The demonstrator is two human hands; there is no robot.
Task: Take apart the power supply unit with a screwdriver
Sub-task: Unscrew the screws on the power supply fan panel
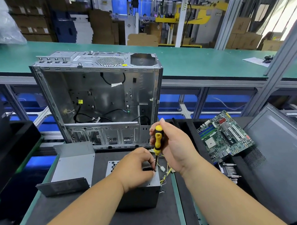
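Now — right hand (172, 146) grips screwdriver (157, 140) | left hand (136, 165) pinches its shaft — no legible writing

An empty computer case (100, 100) stands upright on the dark counter (67, 214), its open side showing loose black cables. A bent grey metal cover (71, 168) lies in front of it to the left. A green motherboard (224, 136) leans in a black tray (190, 126) at the right, beside a grey side panel (281, 156). Cardboard boxes (32, 22) are stacked far behind.
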